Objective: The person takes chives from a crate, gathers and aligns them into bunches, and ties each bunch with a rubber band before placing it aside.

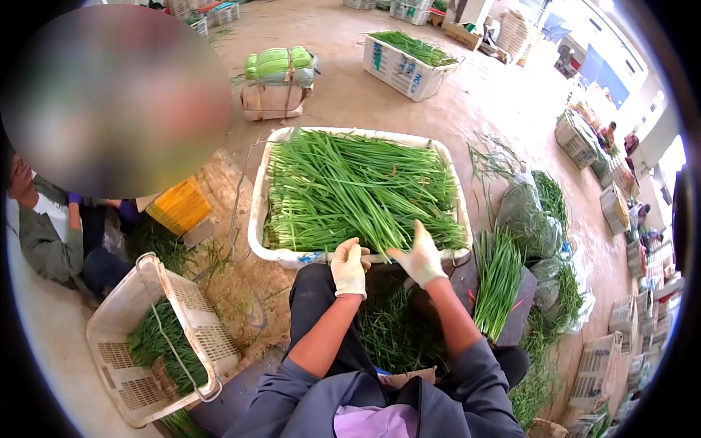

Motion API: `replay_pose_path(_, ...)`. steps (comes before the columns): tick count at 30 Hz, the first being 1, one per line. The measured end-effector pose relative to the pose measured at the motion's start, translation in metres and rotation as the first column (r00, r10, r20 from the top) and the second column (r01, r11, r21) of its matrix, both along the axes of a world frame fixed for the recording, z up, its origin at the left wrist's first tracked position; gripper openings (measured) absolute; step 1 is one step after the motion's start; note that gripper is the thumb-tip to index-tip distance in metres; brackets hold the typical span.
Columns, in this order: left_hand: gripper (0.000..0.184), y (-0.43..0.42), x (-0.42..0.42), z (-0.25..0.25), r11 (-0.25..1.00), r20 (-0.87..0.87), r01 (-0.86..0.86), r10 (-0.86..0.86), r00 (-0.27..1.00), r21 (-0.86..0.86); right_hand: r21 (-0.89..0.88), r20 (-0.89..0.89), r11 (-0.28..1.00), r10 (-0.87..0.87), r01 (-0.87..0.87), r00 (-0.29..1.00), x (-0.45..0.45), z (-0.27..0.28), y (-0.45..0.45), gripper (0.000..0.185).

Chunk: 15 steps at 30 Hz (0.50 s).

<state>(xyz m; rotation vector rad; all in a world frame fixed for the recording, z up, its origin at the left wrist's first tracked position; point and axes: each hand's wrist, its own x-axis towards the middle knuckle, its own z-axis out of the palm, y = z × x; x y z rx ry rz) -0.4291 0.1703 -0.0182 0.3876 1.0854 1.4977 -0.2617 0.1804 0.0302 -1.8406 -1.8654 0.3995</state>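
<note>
Long green chives [358, 190] fill a white plastic crate [257, 212] in front of my knees. At its near rim is my left hand [349, 269] in a pale glove. Its fingers are curled in, and whatever they may hold is hidden. My right hand [420, 257], gloved too, is at the crate's near edge with thumb and fingers apart, close to the ends of the chives. Beside my right knee a bundle of chives [496, 288] lies on a dark surface. Loose green leaves [401, 328] lie between my legs.
A tipped white crate [164, 343] with greens inside stands at the left, near a seated person [51, 226]. Plastic bags [533, 219] of greens lie at the right. Farther off are a strapped bundle [277, 84] and another filled crate [409, 66].
</note>
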Motion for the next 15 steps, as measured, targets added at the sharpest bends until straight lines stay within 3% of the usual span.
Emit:
replay_pose_path(2,0.018,0.007,-0.005,-0.019,0.994,0.065,-0.043,0.037,0.997,0.102,0.045,0.112,0.997,0.050,-0.055,0.992,-0.028,-0.034,0.030,0.107)
replay_pose_path(5,0.022,0.016,-0.014,-0.020,0.993,-0.164,-0.058,0.075,0.984,0.102,-0.178,0.133,0.983,-0.012,0.035,0.991,-0.062,-0.034,0.064,0.104)
replay_pose_path(6,0.023,0.021,-0.005,-0.035,0.987,-0.202,-0.086,0.113,0.973,0.136,-0.124,0.148,0.991,-0.028,0.047,0.989,-0.061,-0.049,0.071,0.104)
replay_pose_path(7,0.024,0.022,0.004,-0.044,0.991,-0.098,-0.050,0.063,0.993,0.123,-0.147,0.220,0.981,-0.092,0.127,0.971,-0.061,-0.045,0.067,0.108)
replay_pose_path(8,0.023,0.017,0.009,-0.036,0.996,-0.107,-0.038,0.047,0.993,0.083,-0.159,0.297,0.970,-0.133,0.186,0.946,-0.055,-0.055,0.063,0.113)
replay_pose_path(10,0.026,0.021,0.011,-0.033,0.999,0.046,0.024,-0.025,0.999,0.027,-0.210,0.372,0.957,-0.113,0.202,0.921,-0.060,-0.053,0.064,0.114)
replay_pose_path(14,0.026,0.023,0.014,-0.033,0.991,-0.047,0.122,-0.120,0.992,0.048,-0.307,0.290,0.943,-0.039,0.131,0.956,-0.057,-0.053,0.069,0.113)
replay_pose_path(15,0.026,0.024,0.012,-0.031,0.991,-0.060,0.126,-0.123,0.991,0.039,-0.245,0.281,0.966,-0.015,0.087,0.959,-0.056,-0.058,0.070,0.109)
